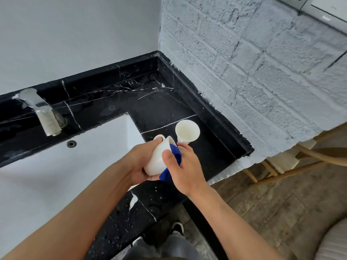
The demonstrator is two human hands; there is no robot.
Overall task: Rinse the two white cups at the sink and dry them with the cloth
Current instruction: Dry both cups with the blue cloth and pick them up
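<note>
My left hand (139,162) grips a white cup (157,159) with a handle, tilted so its mouth points away to the right, above the black countertop. My right hand (185,167) holds a blue cloth (175,156) that is pushed into the cup's mouth, with a fold hanging below the cup. My thumb lies over the cup's side. The second white cup (187,131) stands upright on the black marble countertop (161,106) just beyond my hands, its inside showing.
A white sink basin (75,166) lies to the left, with a chrome tap (44,114) behind it and an overflow hole in its back wall. Water drops dot the counter's near edge. A rough white brick wall stands on the right; wooden chair legs lie beyond the counter's end.
</note>
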